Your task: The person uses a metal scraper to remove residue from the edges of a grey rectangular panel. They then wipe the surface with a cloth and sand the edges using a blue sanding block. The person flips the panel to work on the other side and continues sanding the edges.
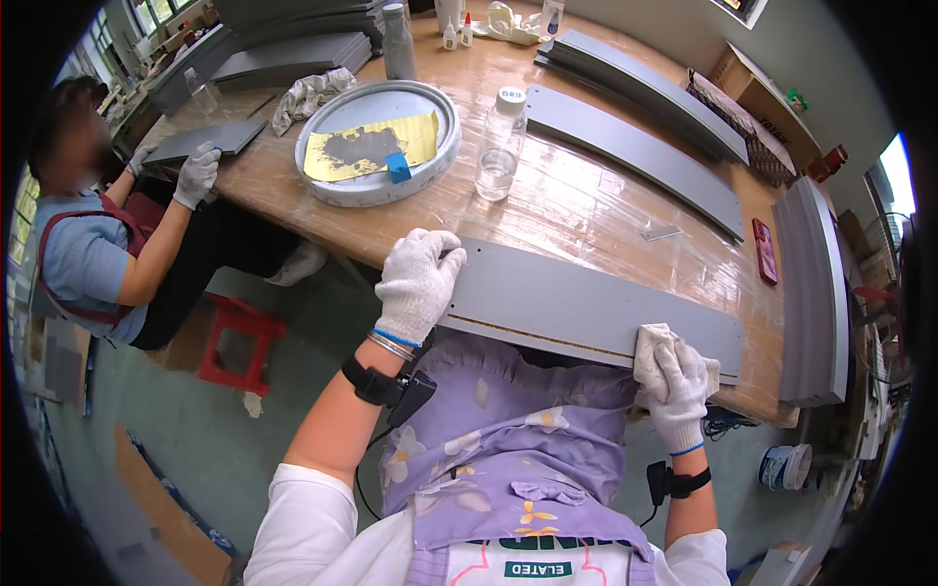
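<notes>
A long grey board [586, 298] lies along the near edge of the table, with a brown groove running near its closer side. My left hand [418, 285], in a white knit glove, grips the board's left end. In my right hand [678, 389], also gloved, is a bunched white cloth [649, 350], pressed against the board's near edge toward the right end. Beyond the board stands a clear bottle [498, 146] partly filled with liquid. Another long grey board [635, 156] lies farther back on the table.
A round lid [445, 156] holds a yellow sheet [415, 137] smeared grey and a blue scraper [398, 167]. Stacked grey boards [811, 293] stand at the right, near a red phone [765, 251]. At left a seated co-worker [107, 244] holds a grey panel [210, 140].
</notes>
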`<state>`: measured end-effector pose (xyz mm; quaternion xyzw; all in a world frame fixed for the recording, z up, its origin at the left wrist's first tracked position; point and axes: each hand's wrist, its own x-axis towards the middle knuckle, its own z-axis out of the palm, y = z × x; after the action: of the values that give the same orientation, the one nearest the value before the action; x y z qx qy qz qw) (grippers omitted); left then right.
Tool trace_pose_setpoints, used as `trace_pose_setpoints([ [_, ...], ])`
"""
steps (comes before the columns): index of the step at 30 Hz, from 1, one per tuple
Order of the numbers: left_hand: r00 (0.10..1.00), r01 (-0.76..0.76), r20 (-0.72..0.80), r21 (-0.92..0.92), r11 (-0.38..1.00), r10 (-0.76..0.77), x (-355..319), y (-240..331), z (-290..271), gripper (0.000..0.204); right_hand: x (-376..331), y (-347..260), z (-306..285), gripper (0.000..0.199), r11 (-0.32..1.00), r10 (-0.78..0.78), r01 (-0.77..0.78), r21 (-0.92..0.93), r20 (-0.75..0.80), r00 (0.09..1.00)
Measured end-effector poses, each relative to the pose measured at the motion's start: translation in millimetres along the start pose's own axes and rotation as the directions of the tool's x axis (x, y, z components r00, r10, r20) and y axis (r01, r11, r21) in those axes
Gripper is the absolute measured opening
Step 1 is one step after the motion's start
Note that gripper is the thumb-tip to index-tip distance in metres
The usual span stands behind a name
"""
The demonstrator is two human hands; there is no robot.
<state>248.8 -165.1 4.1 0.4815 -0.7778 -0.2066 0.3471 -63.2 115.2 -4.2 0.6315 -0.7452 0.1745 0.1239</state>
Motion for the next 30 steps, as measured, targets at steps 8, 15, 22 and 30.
trace_pose_setpoints([
  [8,0.939,-0.078,0.328,0.486,0.870,-0.099,51.5,28.4,24.7,0.024,26.3,-12.1,-10.2,0.057,0.988,0.061,-0.074,0.132,0.099,0.993],
  [15,0.958,-0.106,0.280,0.555,0.825,-0.065,51.8,21.7,23.9,0.021,21.5,-4.5,-0.3,0.058,0.980,0.030,-0.034,0.198,0.027,0.999],
  [22,0.953,-0.184,0.304,0.603,0.776,-0.011,55.0,27.0,28.8,0.022,21.2,-0.9,0.4,0.059,0.980,0.008,-0.009,0.200,0.006,1.000],
  [30,0.930,-0.267,0.367,0.667,0.695,0.004,56.6,34.7,25.9,0.025,19.5,0.8,1.5,0.057,0.976,0.009,-0.007,0.217,-0.011,1.000],
])
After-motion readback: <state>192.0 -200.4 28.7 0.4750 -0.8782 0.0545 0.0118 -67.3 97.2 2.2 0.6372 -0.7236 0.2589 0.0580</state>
